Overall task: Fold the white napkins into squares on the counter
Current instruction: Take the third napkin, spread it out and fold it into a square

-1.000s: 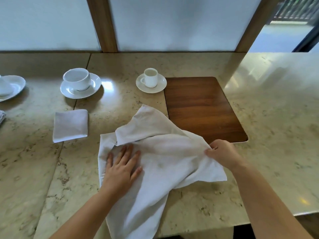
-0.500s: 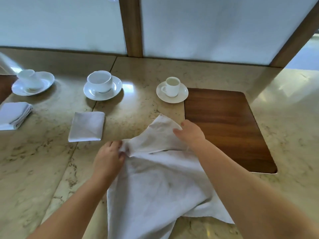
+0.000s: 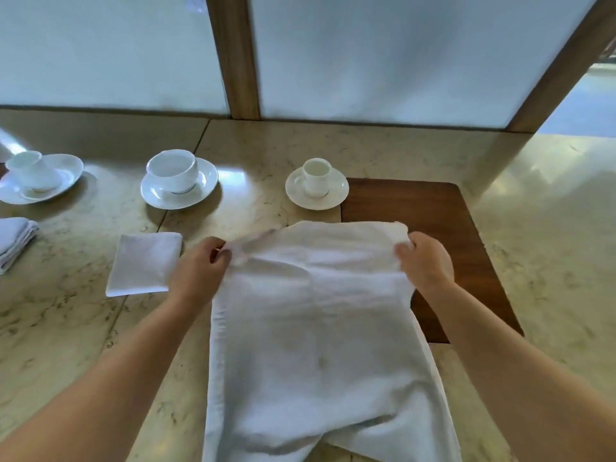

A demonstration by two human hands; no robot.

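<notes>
No readable writing or labels; left hand and right hand each pinch far corner of white napkin, spread on counter, partly over wooden board; napkin's near edge cut off; folded napkin left; napkin stack cropped at edge.

Three napkins, three cups, three saucers

Napkin near end cut off by bottom edge; stacked napkins cropped left.
</notes>
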